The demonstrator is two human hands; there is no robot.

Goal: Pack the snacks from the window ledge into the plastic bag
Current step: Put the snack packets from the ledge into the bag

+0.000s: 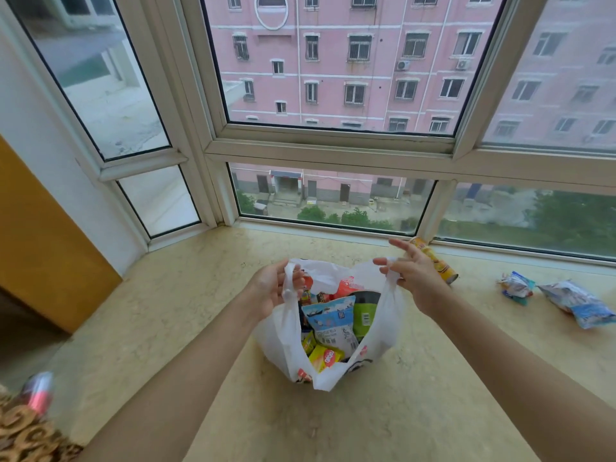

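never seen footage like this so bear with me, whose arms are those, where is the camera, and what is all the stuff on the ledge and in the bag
There is no machine here. A person wears a wide-angle camera on the head, which looks forward and down, so the two bare arms are their own.

The left hand grips one handle of a white plastic bag, and the right hand pinches the other, holding the bag's mouth open. The bag rests on a pale stone window ledge.

Inside are snacks already packed, among them a blue-and-white pouch, a green packet and a yellow packet.

Still on the ledge to the right lie a yellow chip tube on its side and two blue-and-white snack packets.
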